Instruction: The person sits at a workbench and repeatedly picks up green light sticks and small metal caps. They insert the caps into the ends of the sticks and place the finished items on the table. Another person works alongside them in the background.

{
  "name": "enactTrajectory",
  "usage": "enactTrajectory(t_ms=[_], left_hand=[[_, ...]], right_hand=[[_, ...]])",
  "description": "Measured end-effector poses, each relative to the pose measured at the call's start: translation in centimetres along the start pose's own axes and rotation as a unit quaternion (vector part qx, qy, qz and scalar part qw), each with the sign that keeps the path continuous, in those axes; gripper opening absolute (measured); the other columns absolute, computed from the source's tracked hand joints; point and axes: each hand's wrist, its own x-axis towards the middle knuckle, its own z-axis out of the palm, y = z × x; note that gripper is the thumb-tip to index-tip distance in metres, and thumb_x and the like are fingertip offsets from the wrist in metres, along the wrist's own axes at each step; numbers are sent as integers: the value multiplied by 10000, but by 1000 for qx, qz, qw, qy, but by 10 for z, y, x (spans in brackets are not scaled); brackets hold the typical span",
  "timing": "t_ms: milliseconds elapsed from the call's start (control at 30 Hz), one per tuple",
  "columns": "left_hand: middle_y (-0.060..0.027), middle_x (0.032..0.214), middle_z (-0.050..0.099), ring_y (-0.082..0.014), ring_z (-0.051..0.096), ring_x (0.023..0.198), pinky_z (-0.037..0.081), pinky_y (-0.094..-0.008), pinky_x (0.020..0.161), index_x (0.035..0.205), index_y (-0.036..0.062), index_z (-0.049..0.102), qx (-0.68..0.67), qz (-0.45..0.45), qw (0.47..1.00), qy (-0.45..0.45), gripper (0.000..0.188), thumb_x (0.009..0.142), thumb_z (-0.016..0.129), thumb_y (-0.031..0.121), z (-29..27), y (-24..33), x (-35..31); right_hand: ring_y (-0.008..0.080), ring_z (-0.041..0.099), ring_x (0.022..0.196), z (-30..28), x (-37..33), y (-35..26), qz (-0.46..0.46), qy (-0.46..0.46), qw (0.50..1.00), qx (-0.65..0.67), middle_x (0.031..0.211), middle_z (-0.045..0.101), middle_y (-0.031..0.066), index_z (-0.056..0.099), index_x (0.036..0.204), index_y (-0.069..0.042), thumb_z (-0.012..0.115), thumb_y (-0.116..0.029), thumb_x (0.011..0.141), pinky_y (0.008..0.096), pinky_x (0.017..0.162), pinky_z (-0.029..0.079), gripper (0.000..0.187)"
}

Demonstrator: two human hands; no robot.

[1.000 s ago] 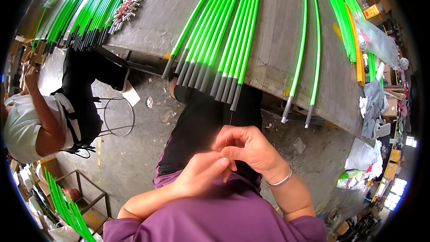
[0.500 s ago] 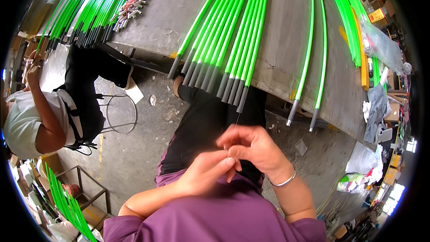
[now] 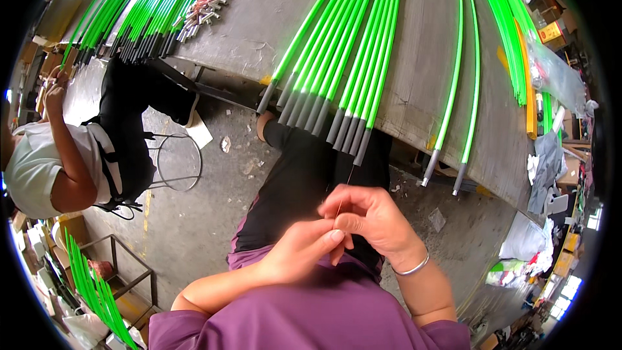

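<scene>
A fine thread (image 3: 350, 175) hangs from the dark grey end of one green rod (image 3: 363, 148) and runs down to my fingers. My left hand (image 3: 299, 250) is closed, with thumb and forefinger pinched together where the thread ends. Touching it, my right hand (image 3: 382, 225) has its thumb and bent forefinger pinched on the same thread; a metal bangle circles that wrist. Whatever lies between the fingertips is too small to make out. Both hands are over my lap, below the fan of green rods (image 3: 337, 58) whose dark ends jut past the table edge.
The grey table (image 3: 259, 19) also bears two separate green rods (image 3: 451, 78) at right and a bundle with silver pieces (image 3: 203, 13) at far left. A co-worker in a white shirt (image 3: 48, 165) is at left, near a round-topped metal stool frame (image 3: 179, 162). More rods (image 3: 97, 291) stand lower left.
The view has shifted slightly, so the table and rods appear a little further right. My hands keep nearly the same pinched pose, with the thread still between them.
</scene>
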Motion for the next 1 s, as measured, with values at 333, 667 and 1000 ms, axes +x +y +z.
enactTrajectory(t_ms=[333,667,1000], left_hand=[[-46,808,569,-106,526,730,434,-242,691,972,-35,588,-4,-6,1000,-18,330,1012,442,258,-4,-2,0],[-17,732,553,-79,510,698,429,-220,662,962,-4,586,11,-16,1000,-5,290,1014,409,218,-1,1,1],[-53,829,577,-108,530,742,454,-253,717,999,-37,581,18,-4,1000,-11,330,1013,436,259,-7,-6,1]], right_hand=[[69,583,805,-11,13,6,-149,-17,988,-41,816,595,2,623,823,3,647,-61,879,228,698,477,88],[98,548,771,-14,24,1,-130,58,990,25,836,577,30,643,851,16,683,-132,857,236,719,452,153],[107,551,766,-5,15,6,-110,58,990,-60,846,588,40,657,878,17,682,-112,851,255,711,457,134]])
